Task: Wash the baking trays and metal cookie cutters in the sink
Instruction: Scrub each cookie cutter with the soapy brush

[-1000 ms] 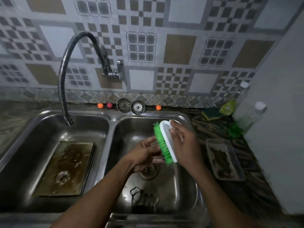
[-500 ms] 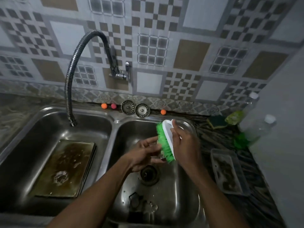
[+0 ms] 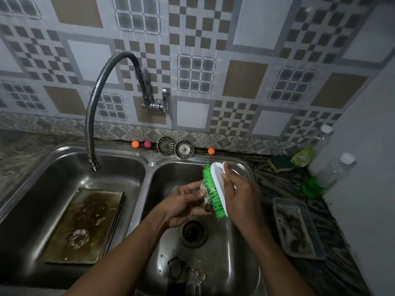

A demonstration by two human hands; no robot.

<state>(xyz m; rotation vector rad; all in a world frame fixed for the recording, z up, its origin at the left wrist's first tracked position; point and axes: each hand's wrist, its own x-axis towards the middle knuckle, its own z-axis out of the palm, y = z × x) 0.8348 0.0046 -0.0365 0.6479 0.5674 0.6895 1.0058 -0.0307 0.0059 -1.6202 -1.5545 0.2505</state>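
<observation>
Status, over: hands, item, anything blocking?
Right hand grips green scrub brush. Left hand holds metal cookie cutter against bristles. Baking trays lie in left basin. No obstruction seen.

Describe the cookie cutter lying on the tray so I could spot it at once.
Start at the double sink and take its left basin, under the flexible tap, where a stained baking tray lies flat. Near the tray's front edge lies the cookie cutter, a sudsy flower-shaped outline; the other cutters lie on bare steel in the right basin.
</observation>
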